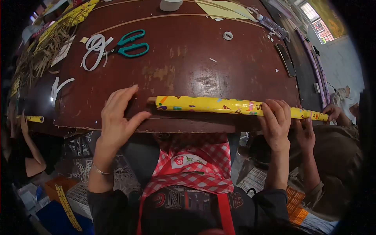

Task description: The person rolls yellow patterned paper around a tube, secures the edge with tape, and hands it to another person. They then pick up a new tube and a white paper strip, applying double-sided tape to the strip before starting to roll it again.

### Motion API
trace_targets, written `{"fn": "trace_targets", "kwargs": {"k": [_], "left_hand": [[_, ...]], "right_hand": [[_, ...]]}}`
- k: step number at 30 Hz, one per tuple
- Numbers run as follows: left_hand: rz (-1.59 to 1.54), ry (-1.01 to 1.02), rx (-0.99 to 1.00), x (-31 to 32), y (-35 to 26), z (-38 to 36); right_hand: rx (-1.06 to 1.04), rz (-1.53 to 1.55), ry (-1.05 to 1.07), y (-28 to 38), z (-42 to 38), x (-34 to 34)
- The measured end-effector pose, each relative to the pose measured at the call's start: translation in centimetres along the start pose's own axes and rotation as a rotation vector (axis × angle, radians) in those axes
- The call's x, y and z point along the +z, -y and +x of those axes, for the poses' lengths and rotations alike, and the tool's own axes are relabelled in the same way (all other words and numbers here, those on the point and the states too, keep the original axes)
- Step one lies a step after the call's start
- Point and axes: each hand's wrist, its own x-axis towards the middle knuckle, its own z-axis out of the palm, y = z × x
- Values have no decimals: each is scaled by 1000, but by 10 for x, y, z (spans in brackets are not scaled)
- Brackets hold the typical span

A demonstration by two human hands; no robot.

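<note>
A long yellow roll with a colourful print (211,105) lies along the near edge of the table, a brown core end (151,100) sticking out on its left. My right hand (277,123) is closed over the roll toward its right part. Just left of the brown end, my left hand (119,115) is open, thumb spread from the fingers, touching no part of the roll. At the far right, another person's hands (307,133) are at the roll's right end.
Green-handled scissors (133,49) lie beside a tangle of white strips (96,49). Farther off are a white tape ring (228,36), a phone (285,59) and yellow paper (223,9). At left, another person's arm (33,147) reaches to a smaller yellow roll (35,118).
</note>
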Motion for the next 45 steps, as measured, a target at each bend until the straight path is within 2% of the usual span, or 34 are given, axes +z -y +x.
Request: {"fn": "trace_targets", "kwargs": {"k": [2, 7, 9, 11, 13, 14, 16, 25, 29, 32, 34, 35, 37, 38, 39, 42, 44, 45], "left_hand": [[-80, 58, -76, 9, -10, 9], [-316, 197, 60, 49, -42, 30], [-801, 252, -169, 60, -57, 36], [-895, 173, -119, 75, -67, 35], [-1181, 101, -197, 85, -83, 37], [-1217, 91, -191, 87, -90, 41], [-1396, -13, -77, 88, -101, 47], [-1512, -185, -57, 97, -131, 56], [-1556, -181, -101, 97, -137, 54], [-1541, -68, -66, 100, -134, 51], [-2052, 148, -64, 100, -128, 47], [-1993, 170, -14, 101, -122, 47], [-1958, 357, -221, 89, -116, 53], [-1947, 313, -134, 97, -113, 56], [-1922, 308, -129, 98, -114, 60], [-1895, 334, -97, 95, -116, 67], [-1725, 347, -46, 97, -117, 68], [-1767, 320, -126, 94, -124, 67]], "right_hand": [[-5, -24, -4, -7, -6, -5], [13, -110, 21, -27, -16, -28], [55, -161, 10, -30, -13, -40], [91, -215, 22, -29, -5, -48], [61, -239, -28, -25, 3, -47], [31, -247, -65, -23, 8, -45], [19, -264, -57, -17, 16, -45], [-61, -341, -13, -3, 53, -68], [-80, -355, 14, 0, 64, -84], [-51, -401, 21, 4, 71, -93], [-60, -445, 9, 4, 71, -100], [-80, -465, -11, 4, 70, -103], [-14, -508, -35, 19, 69, -108], [14, -534, -43, 25, 68, -109], [57, -516, -17, 29, 63, -111], [-9, -418, -41, 52, 57, -106], [-154, -212, -125, 64, 50, -94], [-242, -126, -158, 72, 45, -87]]}}
